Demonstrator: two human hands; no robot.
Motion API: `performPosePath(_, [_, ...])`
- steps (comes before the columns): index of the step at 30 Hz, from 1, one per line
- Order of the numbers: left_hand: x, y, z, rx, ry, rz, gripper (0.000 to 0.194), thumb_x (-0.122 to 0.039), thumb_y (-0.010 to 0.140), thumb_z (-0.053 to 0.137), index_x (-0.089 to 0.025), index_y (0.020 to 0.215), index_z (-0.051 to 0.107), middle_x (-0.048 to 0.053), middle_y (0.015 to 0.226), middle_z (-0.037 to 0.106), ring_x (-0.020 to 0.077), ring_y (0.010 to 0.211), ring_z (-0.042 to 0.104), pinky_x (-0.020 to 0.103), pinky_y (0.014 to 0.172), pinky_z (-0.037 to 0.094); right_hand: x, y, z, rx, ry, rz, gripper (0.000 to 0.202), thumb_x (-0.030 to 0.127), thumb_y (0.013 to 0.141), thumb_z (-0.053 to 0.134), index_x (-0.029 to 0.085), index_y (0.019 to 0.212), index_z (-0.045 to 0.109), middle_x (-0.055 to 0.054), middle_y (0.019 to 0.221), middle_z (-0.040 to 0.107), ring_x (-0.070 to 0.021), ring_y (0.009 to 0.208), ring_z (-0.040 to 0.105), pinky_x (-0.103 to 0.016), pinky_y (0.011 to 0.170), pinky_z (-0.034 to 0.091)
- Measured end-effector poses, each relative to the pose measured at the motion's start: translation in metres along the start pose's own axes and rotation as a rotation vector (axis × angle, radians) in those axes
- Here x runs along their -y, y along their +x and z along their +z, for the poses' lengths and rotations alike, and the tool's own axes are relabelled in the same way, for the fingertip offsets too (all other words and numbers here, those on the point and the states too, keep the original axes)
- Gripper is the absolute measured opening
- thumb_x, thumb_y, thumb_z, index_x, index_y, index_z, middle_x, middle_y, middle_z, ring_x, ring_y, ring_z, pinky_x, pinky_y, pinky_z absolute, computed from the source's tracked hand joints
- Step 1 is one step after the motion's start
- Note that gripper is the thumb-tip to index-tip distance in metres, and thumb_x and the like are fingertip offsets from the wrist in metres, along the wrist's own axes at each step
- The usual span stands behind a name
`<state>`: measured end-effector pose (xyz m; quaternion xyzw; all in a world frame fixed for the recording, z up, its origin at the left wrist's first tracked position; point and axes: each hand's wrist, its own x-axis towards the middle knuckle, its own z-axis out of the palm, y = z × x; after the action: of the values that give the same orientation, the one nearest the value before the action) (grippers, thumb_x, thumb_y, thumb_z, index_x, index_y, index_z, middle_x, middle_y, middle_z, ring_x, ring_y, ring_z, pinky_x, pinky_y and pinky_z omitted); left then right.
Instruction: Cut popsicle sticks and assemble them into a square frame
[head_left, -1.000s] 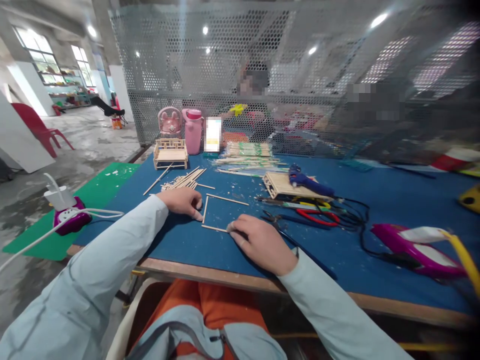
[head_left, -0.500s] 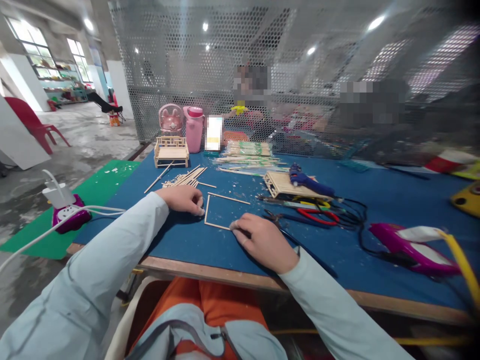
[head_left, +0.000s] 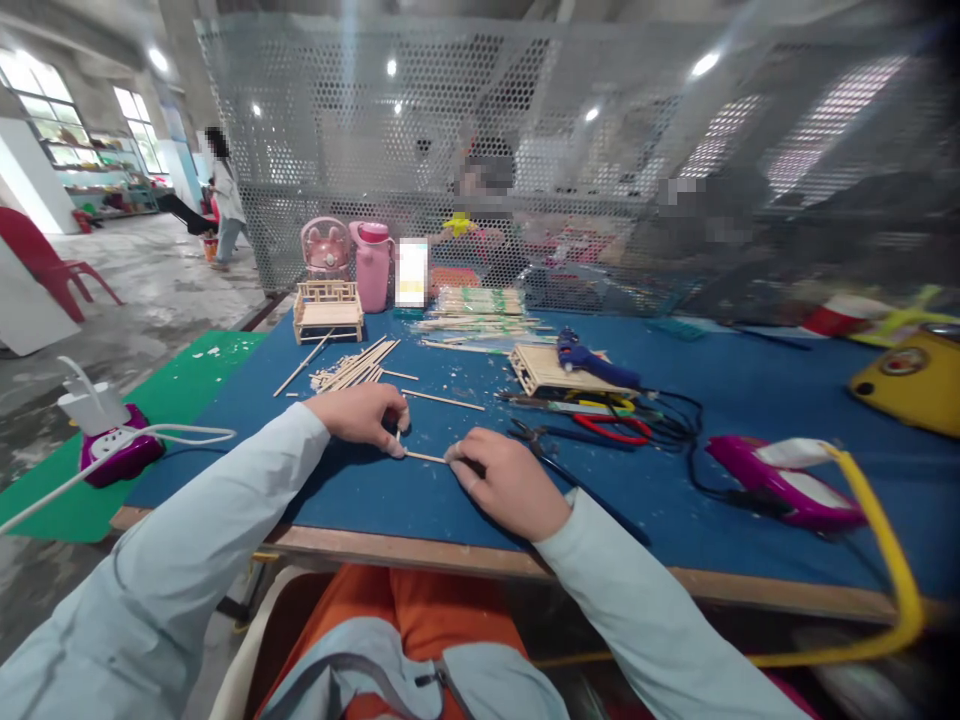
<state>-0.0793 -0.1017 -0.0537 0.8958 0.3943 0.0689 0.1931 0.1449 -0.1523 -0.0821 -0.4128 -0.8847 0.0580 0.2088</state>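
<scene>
My left hand (head_left: 366,414) is closed, thumb and fingers pinching a short wooden stick of which only a little shows, at the left end of another thin wooden stick (head_left: 426,457). That stick's right end is between the thumb and fingers of my right hand (head_left: 511,482), also closed. Just behind, a separate wooden stick (head_left: 444,400) lies on the blue tabletop (head_left: 360,505). A pile of loose sticks (head_left: 367,365) sits beyond my left hand. Farther back stands a small model bed-like frame (head_left: 328,312) made of sticks.
A blue glue gun (head_left: 596,362) rests on a second stick model (head_left: 536,372). Red-handled pliers (head_left: 615,430), cutters (head_left: 534,437) and cables lie at right, near a purple power strip (head_left: 787,485). Bundled sticks (head_left: 480,302), a pink bottle (head_left: 373,268) and a phone (head_left: 412,272) stand before a mesh screen.
My left hand has moved from beside the stick corner onto it and now pinches there. My right hand keeps its hold. The view shifted slightly, and a walking person appeared at back left.
</scene>
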Motion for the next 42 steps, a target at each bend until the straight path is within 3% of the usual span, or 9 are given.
performPosePath(4, [-0.001, -0.001, 0.000, -0.069, 0.058, 0.005, 0.042, -0.041, 0.057, 0.074, -0.018, 0.089, 0.061, 0.006, 0.099, 0.054, 0.0203, 0.094, 0.051, 0.028, 0.084, 0.039, 0.000, 0.000, 0.001, -0.003, -0.005, 0.016, 0.019, 0.017, 0.081, 0.047, 0.017, 0.077, 0.065, -0.006, 0.078, 0.061, -0.0160, 0.077, 0.056, -0.025, 0.070, 0.042])
performPosePath(8, [0.002, -0.002, 0.002, -0.076, 0.056, -0.042, 0.052, -0.043, 0.056, 0.075, -0.019, 0.097, 0.055, 0.009, 0.117, 0.050, 0.0267, 0.118, 0.036, 0.033, 0.094, 0.032, 0.000, -0.001, 0.002, -0.016, 0.006, 0.014, 0.018, 0.016, 0.081, 0.048, 0.017, 0.076, 0.065, -0.006, 0.078, 0.061, -0.0158, 0.076, 0.056, -0.025, 0.070, 0.042])
performPosePath(14, [0.006, 0.000, 0.001, 0.003, 0.031, -0.079, 0.057, -0.054, 0.057, 0.069, -0.019, 0.099, 0.054, 0.006, 0.102, 0.056, 0.0225, 0.097, 0.047, 0.030, 0.082, 0.038, -0.002, -0.001, 0.004, -0.035, 0.012, 0.008, 0.016, 0.016, 0.081, 0.048, 0.017, 0.076, 0.064, -0.005, 0.077, 0.061, -0.0160, 0.076, 0.056, -0.026, 0.069, 0.042])
performPosePath(23, [0.006, -0.001, 0.002, -0.011, 0.018, -0.091, 0.055, -0.052, 0.057, 0.070, -0.020, 0.100, 0.056, 0.005, 0.102, 0.057, 0.0227, 0.097, 0.046, 0.029, 0.080, 0.038, -0.002, -0.001, 0.005, -0.064, -0.024, -0.007, 0.016, 0.018, 0.080, 0.048, 0.018, 0.081, 0.064, -0.006, 0.080, 0.062, -0.0183, 0.079, 0.056, -0.029, 0.071, 0.043])
performPosePath(27, [0.004, -0.002, 0.002, -0.011, 0.029, -0.113, 0.056, -0.052, 0.057, 0.070, -0.020, 0.101, 0.057, 0.006, 0.100, 0.058, 0.0230, 0.096, 0.048, 0.029, 0.079, 0.038, -0.011, -0.004, -0.007, -0.329, 0.100, 0.079, 0.027, 0.017, 0.074, 0.054, 0.018, 0.100, 0.059, -0.005, 0.084, 0.060, -0.0163, 0.074, 0.055, -0.028, 0.070, 0.045])
performPosePath(31, [0.002, -0.003, 0.003, -0.018, 0.036, -0.134, 0.057, -0.051, 0.056, 0.070, -0.020, 0.102, 0.057, 0.007, 0.101, 0.058, 0.0229, 0.094, 0.049, 0.029, 0.078, 0.038, -0.026, -0.015, -0.023, -0.651, 0.147, 0.296, 0.021, 0.025, 0.076, 0.054, 0.019, 0.096, 0.059, -0.002, 0.075, 0.058, -0.0137, 0.062, 0.052, -0.027, 0.063, 0.045])
performPosePath(33, [0.001, -0.002, 0.004, -0.019, 0.034, -0.139, 0.057, -0.052, 0.057, 0.070, -0.020, 0.103, 0.057, 0.007, 0.101, 0.058, 0.0229, 0.095, 0.049, 0.029, 0.078, 0.038, -0.030, -0.020, -0.026, -0.564, 0.123, 0.295, 0.016, 0.026, 0.076, 0.054, 0.019, 0.089, 0.060, -0.002, 0.073, 0.059, -0.0139, 0.062, 0.053, -0.027, 0.062, 0.045])
performPosePath(37, [0.002, -0.002, 0.006, -0.018, 0.024, -0.152, 0.058, -0.052, 0.057, 0.070, -0.020, 0.104, 0.057, 0.007, 0.100, 0.059, 0.0243, 0.099, 0.048, 0.029, 0.079, 0.038, -0.026, -0.026, -0.024, -0.221, 0.013, 0.155, 0.013, 0.026, 0.079, 0.051, 0.019, 0.079, 0.062, -0.004, 0.080, 0.062, -0.0172, 0.076, 0.058, -0.029, 0.072, 0.045])
performPosePath(42, [0.006, -0.001, 0.004, -0.035, 0.004, -0.094, 0.058, -0.051, 0.055, 0.073, -0.020, 0.102, 0.059, 0.007, 0.101, 0.061, 0.0238, 0.098, 0.050, 0.029, 0.081, 0.039, -0.021, -0.032, -0.032, -0.176, -0.132, 0.170, 0.019, 0.028, 0.081, 0.046, 0.019, 0.087, 0.062, -0.007, 0.090, 0.064, -0.0197, 0.087, 0.059, -0.031, 0.078, 0.045])
